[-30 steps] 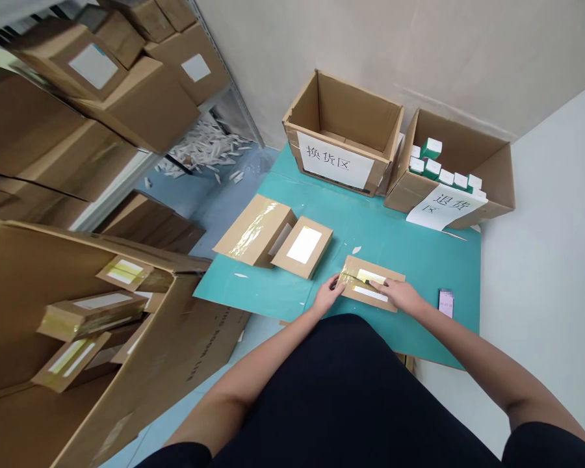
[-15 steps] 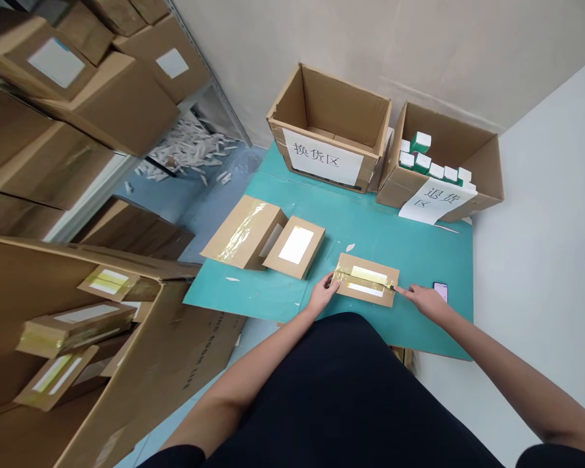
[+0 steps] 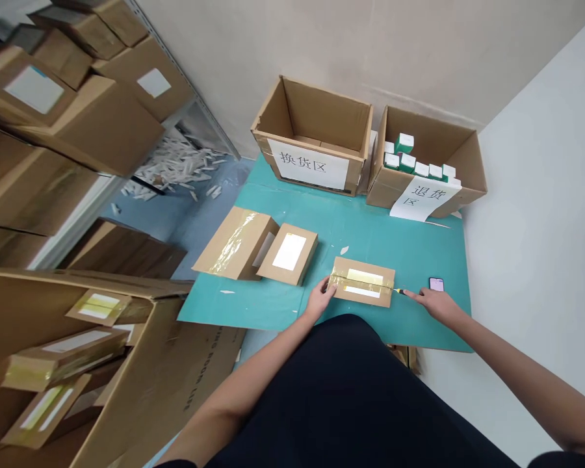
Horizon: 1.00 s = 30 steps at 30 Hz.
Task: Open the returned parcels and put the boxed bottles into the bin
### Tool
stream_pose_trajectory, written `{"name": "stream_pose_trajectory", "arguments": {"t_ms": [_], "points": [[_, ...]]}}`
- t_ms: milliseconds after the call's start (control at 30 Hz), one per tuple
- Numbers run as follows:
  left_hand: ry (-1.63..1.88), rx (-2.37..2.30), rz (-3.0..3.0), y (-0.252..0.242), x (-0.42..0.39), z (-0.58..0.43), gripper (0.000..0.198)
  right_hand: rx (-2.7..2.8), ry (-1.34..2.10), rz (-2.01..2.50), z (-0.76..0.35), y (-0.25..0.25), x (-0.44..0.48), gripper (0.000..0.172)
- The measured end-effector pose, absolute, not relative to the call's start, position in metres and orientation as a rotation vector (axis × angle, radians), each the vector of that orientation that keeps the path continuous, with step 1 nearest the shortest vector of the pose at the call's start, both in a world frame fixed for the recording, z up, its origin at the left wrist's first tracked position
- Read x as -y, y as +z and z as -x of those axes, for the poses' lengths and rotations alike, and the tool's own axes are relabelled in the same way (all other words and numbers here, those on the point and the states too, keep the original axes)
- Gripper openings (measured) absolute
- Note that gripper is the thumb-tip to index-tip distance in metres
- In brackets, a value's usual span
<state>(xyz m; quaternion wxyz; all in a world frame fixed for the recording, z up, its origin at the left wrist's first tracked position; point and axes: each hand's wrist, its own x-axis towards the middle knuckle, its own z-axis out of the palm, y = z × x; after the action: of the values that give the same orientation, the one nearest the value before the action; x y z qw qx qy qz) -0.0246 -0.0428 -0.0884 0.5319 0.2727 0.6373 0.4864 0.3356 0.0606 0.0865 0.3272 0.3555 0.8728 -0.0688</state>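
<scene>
The right hand (image 3: 439, 304) hides part of the cutter (image 3: 402, 292); the left edge crops the large carton (image 3: 175, 370).

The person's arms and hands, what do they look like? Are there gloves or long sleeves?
No gloves: the left hand and right hand are both bare. The forearms are bare too, with no watch or bracelet that I can see. Dark sleeves just peek in at the bottom edge, matching the plain dark clothing.
</scene>
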Motion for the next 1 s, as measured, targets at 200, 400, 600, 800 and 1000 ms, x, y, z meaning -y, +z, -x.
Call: {"name": "stream_pose_trajectory", "arguments": {"t_ms": [200, 400, 600, 800, 1000], "points": [[1.122, -1.583, -0.708, -0.091, 0.044, 0.027, 0.064, -2.278, -0.238, -1.053, -0.365, 0.083, -0.054, 0.079], [0.925, -1.819, -1.322, -0.072, 0.038, 0.04, 0.071, -2.063, -1.032, -1.96, -0.372, 0.067, -0.027, 0.057], [0.466, -1.46, -2.07, -0.047, 0.015, 0.029, 0.075, -1.619, -1.853, -2.388, -0.325, 0.026, 0.006, 0.068], [0.32, -1.42, -2.193, -0.047, 0.009, 0.029, 0.08, -1.478, -2.138, -2.508, -0.305, 0.002, 0.017, 0.077], [0.376, -1.417, -2.21, -0.049, 0.016, 0.036, 0.075, -1.469, -2.23, -2.425, -0.315, -0.009, 0.017, 0.079]]}}
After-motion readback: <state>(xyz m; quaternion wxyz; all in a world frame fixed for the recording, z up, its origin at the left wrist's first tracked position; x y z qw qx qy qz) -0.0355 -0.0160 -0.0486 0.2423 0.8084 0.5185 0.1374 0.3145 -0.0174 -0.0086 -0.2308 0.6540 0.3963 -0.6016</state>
